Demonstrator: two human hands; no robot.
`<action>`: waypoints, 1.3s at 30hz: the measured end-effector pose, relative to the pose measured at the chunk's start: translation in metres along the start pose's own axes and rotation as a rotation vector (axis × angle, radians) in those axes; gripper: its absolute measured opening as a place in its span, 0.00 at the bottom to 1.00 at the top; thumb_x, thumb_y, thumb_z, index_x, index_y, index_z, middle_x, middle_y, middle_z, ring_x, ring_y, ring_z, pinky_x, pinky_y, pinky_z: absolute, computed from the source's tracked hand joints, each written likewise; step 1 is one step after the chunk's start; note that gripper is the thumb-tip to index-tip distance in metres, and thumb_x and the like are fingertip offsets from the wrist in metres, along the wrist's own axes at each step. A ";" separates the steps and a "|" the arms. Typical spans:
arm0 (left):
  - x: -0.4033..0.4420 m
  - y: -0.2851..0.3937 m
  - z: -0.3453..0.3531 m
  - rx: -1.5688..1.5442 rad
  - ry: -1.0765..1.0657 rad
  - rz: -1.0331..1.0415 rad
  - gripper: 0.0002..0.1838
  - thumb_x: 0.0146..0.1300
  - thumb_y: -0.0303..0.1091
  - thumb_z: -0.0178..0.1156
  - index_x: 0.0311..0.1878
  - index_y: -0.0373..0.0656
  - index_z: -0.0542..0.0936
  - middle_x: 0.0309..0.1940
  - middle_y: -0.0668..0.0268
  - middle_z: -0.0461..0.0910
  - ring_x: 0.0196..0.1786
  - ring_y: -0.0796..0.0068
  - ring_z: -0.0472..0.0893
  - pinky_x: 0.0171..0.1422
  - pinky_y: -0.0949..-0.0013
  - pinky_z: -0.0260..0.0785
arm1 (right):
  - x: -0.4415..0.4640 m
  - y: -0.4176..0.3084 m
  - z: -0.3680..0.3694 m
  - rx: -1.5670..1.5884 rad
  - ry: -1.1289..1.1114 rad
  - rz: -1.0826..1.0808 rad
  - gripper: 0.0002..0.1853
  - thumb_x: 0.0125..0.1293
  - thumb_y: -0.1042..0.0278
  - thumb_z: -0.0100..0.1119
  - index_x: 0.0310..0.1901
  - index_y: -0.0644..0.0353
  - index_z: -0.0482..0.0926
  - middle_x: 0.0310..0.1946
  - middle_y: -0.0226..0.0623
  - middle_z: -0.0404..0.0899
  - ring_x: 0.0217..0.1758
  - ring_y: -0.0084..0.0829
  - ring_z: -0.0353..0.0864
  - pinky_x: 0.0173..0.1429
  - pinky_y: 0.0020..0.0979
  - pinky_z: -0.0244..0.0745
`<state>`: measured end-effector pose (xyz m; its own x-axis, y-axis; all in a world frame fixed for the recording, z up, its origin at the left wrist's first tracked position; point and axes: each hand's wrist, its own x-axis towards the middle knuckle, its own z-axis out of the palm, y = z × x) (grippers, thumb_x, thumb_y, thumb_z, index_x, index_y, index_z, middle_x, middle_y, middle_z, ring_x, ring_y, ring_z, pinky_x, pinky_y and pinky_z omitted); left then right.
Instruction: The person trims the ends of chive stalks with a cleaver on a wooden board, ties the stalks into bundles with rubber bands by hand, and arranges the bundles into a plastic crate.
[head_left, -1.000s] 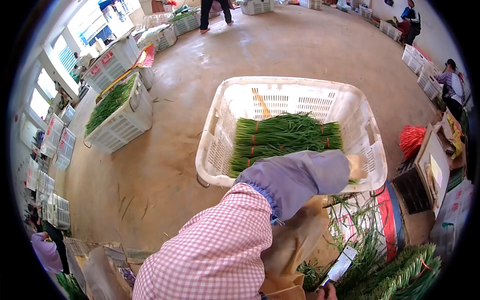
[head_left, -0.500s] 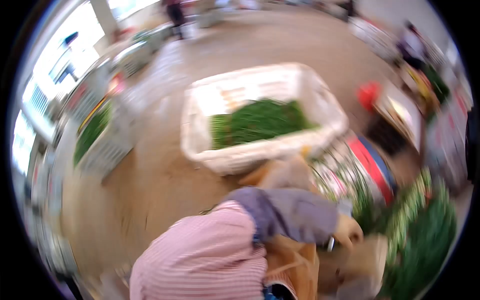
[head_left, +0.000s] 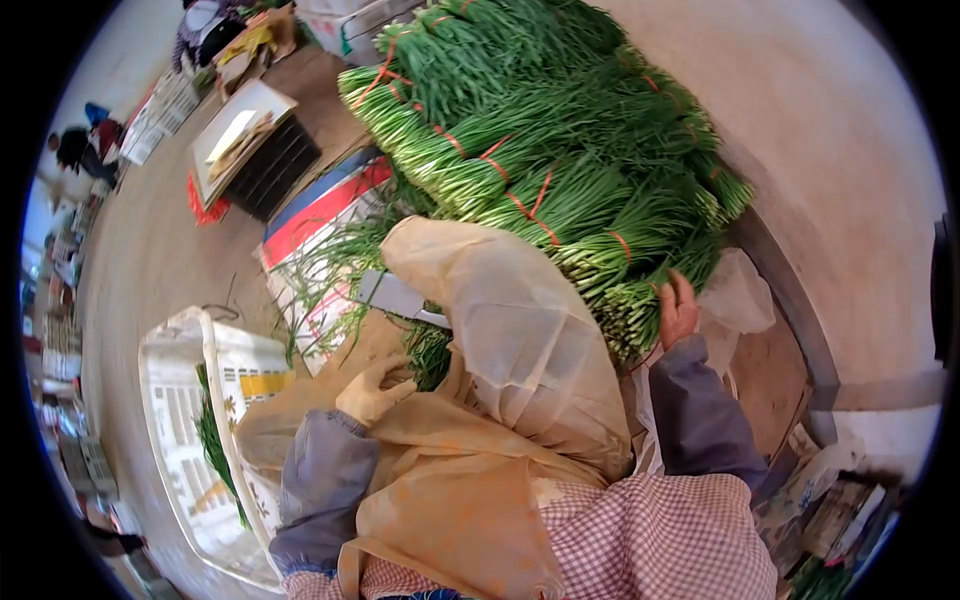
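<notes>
My left hand (head_left: 375, 392) is over my lap, its fingers curved with a gap to the thumb; nothing shows between them. Just beyond it lie loose green chives (head_left: 430, 355) and a flat grey metal piece (head_left: 395, 296). At the near right end of a big pile of chives (head_left: 570, 150), bundled with red ties, my right hand (head_left: 680, 312) rests its outstretched fingers against a bundle (head_left: 630, 312). Part of that hand's grip is hidden. A translucent tan apron (head_left: 530, 330) covers my knees.
A white plastic crate (head_left: 205, 330) with some chives inside stands at left. Beyond are a striped sack (head_left: 320, 210), a dark crate with a board on top (head_left: 270, 165) and a co-worker (head_left: 205, 30). A wall (head_left: 850, 200) borders the right.
My view has swung right, from the white crate to the chive pile. The crate now sits at the left edge. My right hand has come into view at the pile.
</notes>
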<state>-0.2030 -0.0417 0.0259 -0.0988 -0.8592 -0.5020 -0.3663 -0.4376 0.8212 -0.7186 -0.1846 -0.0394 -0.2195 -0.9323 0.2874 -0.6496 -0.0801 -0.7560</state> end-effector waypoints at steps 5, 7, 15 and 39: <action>0.006 -0.004 0.002 -0.025 0.011 0.037 0.29 0.64 0.32 0.66 0.66 0.32 0.71 0.54 0.53 0.81 0.55 0.67 0.81 0.61 0.68 0.74 | -0.006 0.032 -0.020 0.223 0.121 0.578 0.36 0.67 0.46 0.61 0.67 0.67 0.68 0.60 0.51 0.76 0.63 0.45 0.74 0.64 0.40 0.69; 0.007 -0.010 0.001 -0.003 0.010 0.047 0.30 0.64 0.32 0.66 0.67 0.32 0.70 0.54 0.53 0.81 0.56 0.66 0.81 0.62 0.67 0.74 | -0.021 0.053 -0.002 0.403 0.080 0.786 0.48 0.59 0.31 0.63 0.68 0.65 0.67 0.57 0.47 0.79 0.59 0.42 0.79 0.58 0.35 0.73; 0.019 -0.018 0.001 0.006 -0.041 0.012 0.30 0.66 0.33 0.65 0.68 0.32 0.68 0.55 0.53 0.81 0.58 0.65 0.80 0.63 0.66 0.73 | 0.019 0.128 0.076 0.021 0.142 0.892 0.35 0.59 0.39 0.67 0.54 0.68 0.81 0.46 0.45 0.84 0.53 0.36 0.84 0.57 0.39 0.78; -0.058 0.268 -0.038 -0.061 -0.198 0.611 0.49 0.55 0.60 0.70 0.70 0.33 0.66 0.62 0.56 0.74 0.65 0.64 0.72 0.70 0.63 0.63 | -0.030 -0.356 0.090 1.592 -0.656 -0.057 0.49 0.56 0.60 0.71 0.75 0.56 0.52 0.64 0.38 0.69 0.66 0.37 0.71 0.70 0.38 0.67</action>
<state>-0.2602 -0.1190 0.2855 -0.4442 -0.8956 0.0254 -0.1371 0.0960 0.9859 -0.4155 -0.1603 0.1684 0.3502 -0.8607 0.3696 0.7471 0.0186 -0.6645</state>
